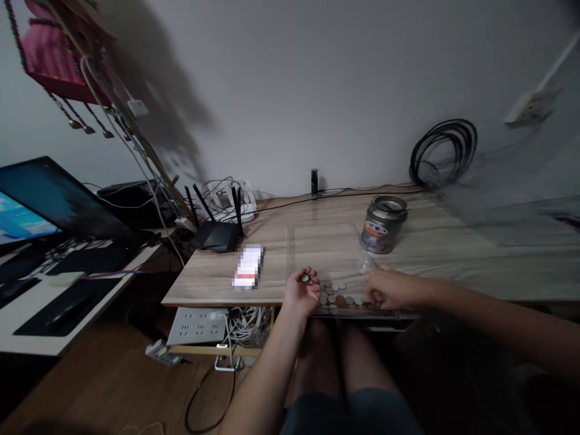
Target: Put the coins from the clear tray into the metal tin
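My left hand (pixel 304 290) is turned palm up near the desk's front edge, its fingers curled round at least one silvery coin (pixel 306 278). Several loose coins (pixel 338 296), mostly silver with a few brassy ones, lie at the front edge between my hands. They rest on what looks like a clear plastic sheet or bag (pixel 317 244). My right hand (pixel 383 290) is at the right end of the coins, fingers bent down and pressed together; what they pinch is hidden. Behind it stands a metal tin (pixel 384 225) with a slot in its lid and a printed label.
A phone (pixel 248 267) lies left of my hands, near a black router (pixel 217 234). A small dark bottle (pixel 314 183) stands by the wall. Coiled black cable (pixel 443 152) leans at the right. Below the desk's edge, an open drawer holds a power strip (pixel 197 325) and white cables.
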Demonstrator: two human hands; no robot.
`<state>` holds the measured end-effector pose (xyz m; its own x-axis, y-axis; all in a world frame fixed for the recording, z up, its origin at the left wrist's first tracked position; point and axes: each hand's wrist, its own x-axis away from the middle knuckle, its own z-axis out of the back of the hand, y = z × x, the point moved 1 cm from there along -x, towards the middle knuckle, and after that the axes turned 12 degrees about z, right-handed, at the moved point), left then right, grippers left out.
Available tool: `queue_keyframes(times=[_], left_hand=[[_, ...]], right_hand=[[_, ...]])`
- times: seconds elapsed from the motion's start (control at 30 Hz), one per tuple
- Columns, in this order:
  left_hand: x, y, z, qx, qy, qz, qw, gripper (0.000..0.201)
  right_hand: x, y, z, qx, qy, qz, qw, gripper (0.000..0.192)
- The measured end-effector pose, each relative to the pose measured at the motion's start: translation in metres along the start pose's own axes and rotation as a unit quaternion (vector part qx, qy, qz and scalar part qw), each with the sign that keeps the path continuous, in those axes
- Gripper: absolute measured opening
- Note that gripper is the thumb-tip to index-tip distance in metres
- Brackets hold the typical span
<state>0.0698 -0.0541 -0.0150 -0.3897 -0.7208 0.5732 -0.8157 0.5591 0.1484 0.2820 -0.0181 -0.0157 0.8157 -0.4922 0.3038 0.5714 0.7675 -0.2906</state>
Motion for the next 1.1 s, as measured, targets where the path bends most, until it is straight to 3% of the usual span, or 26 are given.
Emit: queue_keyframes(times=[0.27,0.47,0.57,0.67,0.87,1.1], left_hand=[[0.0,0.004,0.0,0.013,0.006,-0.006,1.0,0.019],[0.0,0.005,0.001,0.009,-0.001,-0.007,1.0,0.017],[-0.001,0.004,0.002,0.012,-0.001,-0.005,1.0,0.018],[0.0,0.005,0.002,0.018,0.0,0.001,1.0,0.019],[-0.001,0.008,0.004,0.027,-0.003,0.003,1.0,0.02],[0.0,0.006,0.004,0.025,-0.015,0.006,1.0,0.018]], right_hand=[[-0.006,-0.004,0.007,-0.016,-0.056,-0.025,0.998,0.02],[-0.006,-0.002,0.0,-0.071,-0.005,-0.032,0.997,0.033],[-0.005,0.0,-0.001,-0.073,-0.026,-0.038,0.996,0.026],[-0.005,0.0,-0.001,-0.05,-0.065,-0.055,0.995,0.02],[-0.004,-0.008,0.002,0.032,-0.028,-0.003,0.999,0.031],[-0.007,-0.014,0.008,0.061,-0.063,-0.039,0.995,0.024]])
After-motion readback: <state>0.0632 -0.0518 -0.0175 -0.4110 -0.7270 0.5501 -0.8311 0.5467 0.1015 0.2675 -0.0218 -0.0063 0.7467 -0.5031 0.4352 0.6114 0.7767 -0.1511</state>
